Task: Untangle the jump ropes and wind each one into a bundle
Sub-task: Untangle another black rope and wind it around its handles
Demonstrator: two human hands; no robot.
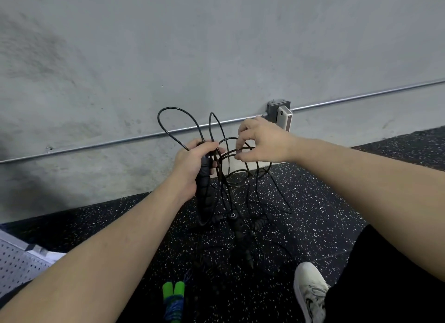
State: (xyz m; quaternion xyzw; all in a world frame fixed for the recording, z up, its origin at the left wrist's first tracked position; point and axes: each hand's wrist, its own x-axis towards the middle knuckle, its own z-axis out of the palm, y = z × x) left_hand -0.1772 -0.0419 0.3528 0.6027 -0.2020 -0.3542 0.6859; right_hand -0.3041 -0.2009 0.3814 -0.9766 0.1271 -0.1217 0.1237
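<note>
While the left hand (192, 163) grips a black jump-rope handle (204, 192) and its cord loops, the right hand (261, 141) pinches one black cord loop (240, 151) above the speckled floor (313, 202), near a wound green-handled rope (173, 298).

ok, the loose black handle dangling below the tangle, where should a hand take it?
Around the ribbed middle of the dangling handle, coming from the right side. It hangs nearly upright and free there; cord loops crowd its top, and the left hand already grips another handle.
</note>
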